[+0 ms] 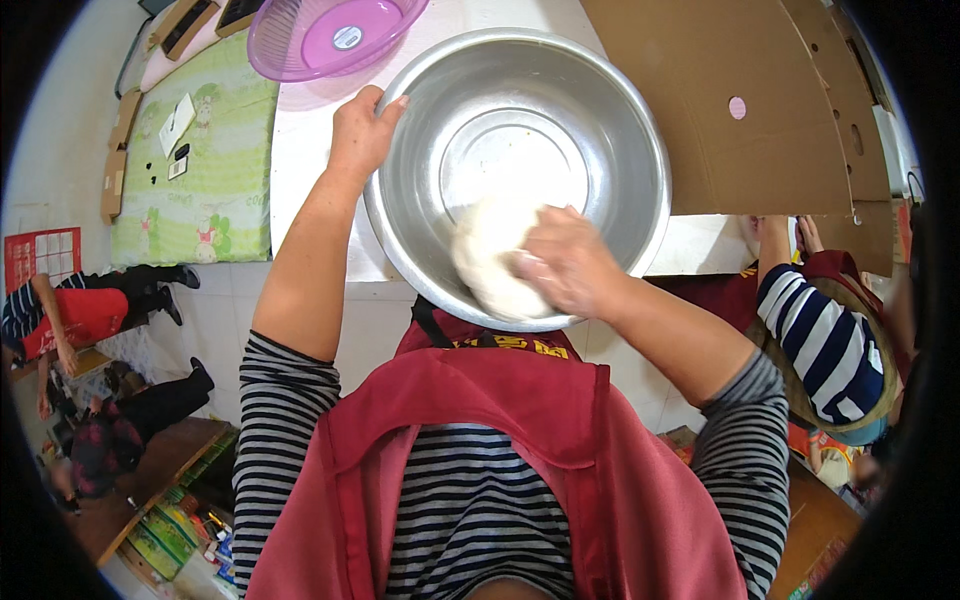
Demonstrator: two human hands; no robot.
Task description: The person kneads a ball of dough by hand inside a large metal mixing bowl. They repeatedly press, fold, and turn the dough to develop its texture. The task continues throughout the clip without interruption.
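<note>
A wide stainless steel basin rests at the table's near edge, in front of my chest. My left hand grips its rim at the upper left, thumb over the edge. Inside, a smooth lump of white dough lies against the near wall. My right hand, blurred by motion, is curled on the right side of the dough; its fingertips are partly hidden.
A purple plastic basin stands behind at the left. Large cardboard sheets cover the right of the white table. A co-worker's striped sleeve is at the right. A bed-like surface with green patterned cover lies left.
</note>
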